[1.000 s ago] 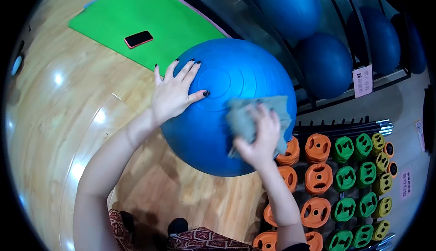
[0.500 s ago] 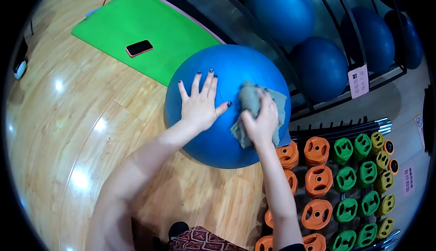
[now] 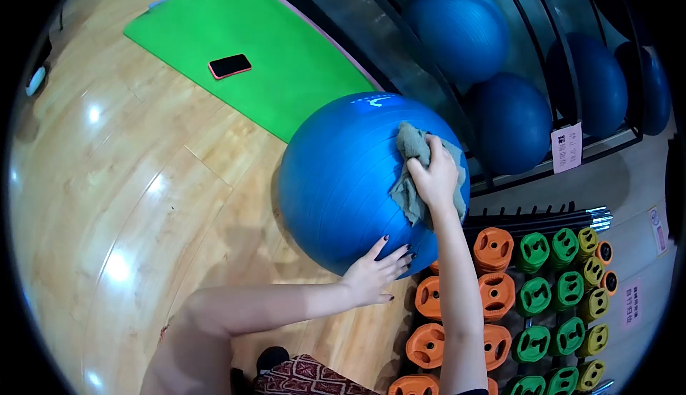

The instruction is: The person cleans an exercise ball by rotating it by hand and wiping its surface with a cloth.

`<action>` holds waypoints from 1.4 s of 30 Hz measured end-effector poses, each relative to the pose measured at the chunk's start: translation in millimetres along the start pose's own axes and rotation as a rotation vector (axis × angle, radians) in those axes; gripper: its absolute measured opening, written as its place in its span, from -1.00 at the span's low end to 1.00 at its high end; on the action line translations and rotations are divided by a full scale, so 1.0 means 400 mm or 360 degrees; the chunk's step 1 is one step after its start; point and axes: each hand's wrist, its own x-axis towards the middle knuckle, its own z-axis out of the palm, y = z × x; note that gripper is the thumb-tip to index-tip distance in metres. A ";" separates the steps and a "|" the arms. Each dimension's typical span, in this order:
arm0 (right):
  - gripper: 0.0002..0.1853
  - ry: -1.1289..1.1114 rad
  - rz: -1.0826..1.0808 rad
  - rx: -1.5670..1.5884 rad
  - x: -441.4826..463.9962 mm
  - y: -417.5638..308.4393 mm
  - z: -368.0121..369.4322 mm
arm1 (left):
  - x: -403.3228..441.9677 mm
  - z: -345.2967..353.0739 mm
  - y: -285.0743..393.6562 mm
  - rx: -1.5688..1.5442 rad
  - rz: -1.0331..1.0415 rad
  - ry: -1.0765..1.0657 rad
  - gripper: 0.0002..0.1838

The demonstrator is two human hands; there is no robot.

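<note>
A large blue exercise ball (image 3: 336,173) sits on the wooden floor in front of me. My right hand (image 3: 434,175) grips a grey-green cloth (image 3: 411,188) and presses it against the ball's right side. At the ball's lower edge is my left hand (image 3: 375,275), its fingers spread and nothing held in them. A white logo (image 3: 379,101) shows near the top of the ball.
Behind the ball lies a green mat (image 3: 271,31) with a phone (image 3: 230,66) on it. Blue balls (image 3: 457,31) rest on a rack at the back right. Orange weight plates (image 3: 494,291) and green weight plates (image 3: 534,296) stand in rows at the right.
My left hand has moved from the ball's upper left down to its lower edge. The ball has turned, bringing a white logo into view. The cloth stays in my right hand.
</note>
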 end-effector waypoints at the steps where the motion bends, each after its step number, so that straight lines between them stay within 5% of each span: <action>1: -0.51 -0.0036 0.0003 0.0076 -0.010 0.007 -0.006 | 0.004 -0.031 -0.005 -0.0147 0.0032 -0.0019 -0.29; 4: -0.50 -0.0015 -0.0115 0.0157 -0.047 0.039 -0.030 | -0.024 -0.110 -0.096 -0.0290 0.0002 0.0150 -0.33; 10: -0.46 -0.0015 -0.0165 0.0222 -0.117 0.098 -0.050 | -0.102 -0.143 -0.410 -0.0169 -0.0889 0.0578 -0.33; 12: -0.44 -0.0087 -0.0527 0.0155 -0.131 0.086 -0.075 | -0.099 -0.156 -0.470 -0.0230 -0.1034 0.0597 -0.31; 16: -0.47 -0.0329 -0.0984 0.0126 -0.177 0.050 -0.100 | -0.079 -0.158 -0.547 -0.0456 -0.1010 0.0666 -0.27; 20: -0.48 -0.0506 -0.1266 0.0044 -0.221 0.011 -0.127 | -0.059 -0.127 -0.532 -0.0679 -0.1052 0.0362 -0.20; 22: -0.47 -0.0553 -0.1178 -0.0017 -0.227 0.008 -0.133 | -0.076 -0.094 -0.492 -0.0762 -0.1014 -0.0101 0.07; 24: -0.45 -0.0502 -0.0959 -0.0028 -0.221 0.032 -0.126 | -0.095 -0.061 -0.439 -0.0824 -0.1018 -0.0013 0.15; 32: -0.44 -0.0411 0.0480 0.0033 -0.016 0.088 -0.053 | -0.125 0.015 -0.354 -0.0514 -0.0765 -0.0280 0.13; 34: -0.48 -0.0320 0.0512 0.0007 -0.007 0.106 -0.014 | -0.108 0.035 -0.332 -0.0541 -0.0753 -0.0183 0.07; 42: -0.39 0.0056 -0.0235 -0.0275 -0.061 0.069 0.033 | -0.161 0.061 -0.275 -0.0566 -0.0657 -0.0330 0.02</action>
